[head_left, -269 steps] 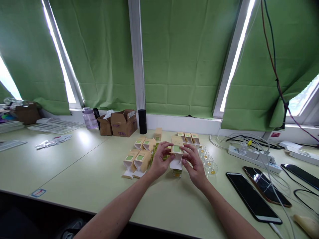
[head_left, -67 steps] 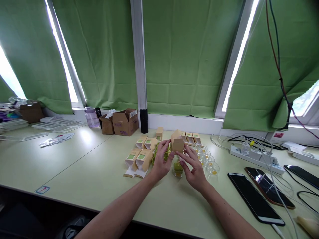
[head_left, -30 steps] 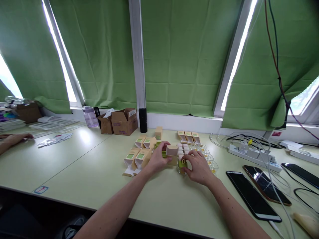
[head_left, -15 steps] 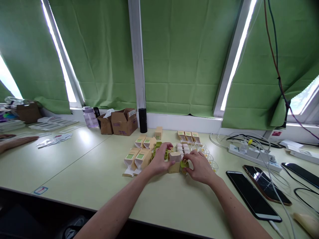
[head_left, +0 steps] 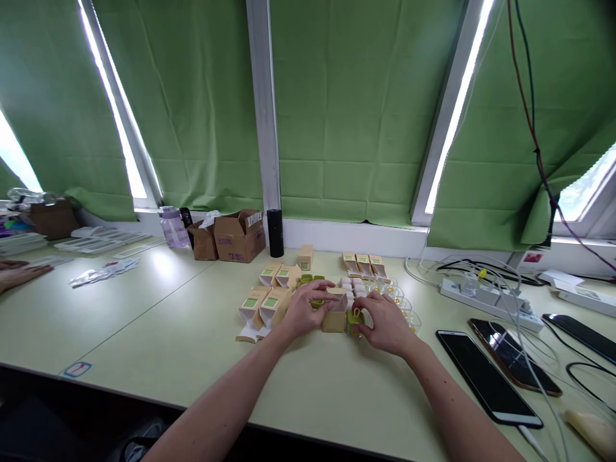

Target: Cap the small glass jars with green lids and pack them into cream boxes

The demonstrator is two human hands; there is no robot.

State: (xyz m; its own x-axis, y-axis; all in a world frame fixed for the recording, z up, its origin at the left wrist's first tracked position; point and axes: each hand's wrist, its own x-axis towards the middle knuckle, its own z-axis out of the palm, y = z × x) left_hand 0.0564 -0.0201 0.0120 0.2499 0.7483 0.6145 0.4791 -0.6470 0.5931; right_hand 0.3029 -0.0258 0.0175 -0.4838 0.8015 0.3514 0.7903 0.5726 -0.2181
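Observation:
An upright small cardboard box [head_left: 333, 322] with its top open stands on the table in front of me. My left hand [head_left: 307, 309] is at its left side, thumb and fingers closed on the upper edge. My right hand [head_left: 387, 322] pinches a small clear jar [head_left: 355, 323] with a green top and a pale ring, just right of the box. Green pieces [head_left: 317, 303] sit behind my left hand and are partly hidden. White blocks [head_left: 346, 283] stand behind the box, beside several clear cups [head_left: 409, 314] with yellow bits.
Several open small boxes [head_left: 275, 305] with green labels lie left of my hands; more small boxes [head_left: 363, 264] are behind. Phones [head_left: 486, 375], cables and a power strip [head_left: 491, 305] lie at right. Larger cartons [head_left: 239, 237] stand back left. Another person's hand [head_left: 24, 277] rests far left.
My left hand's fingers have come down onto the box's top edge, and the box has shifted slightly left. My right hand stays on the jar. The other person's hand has drawn left.

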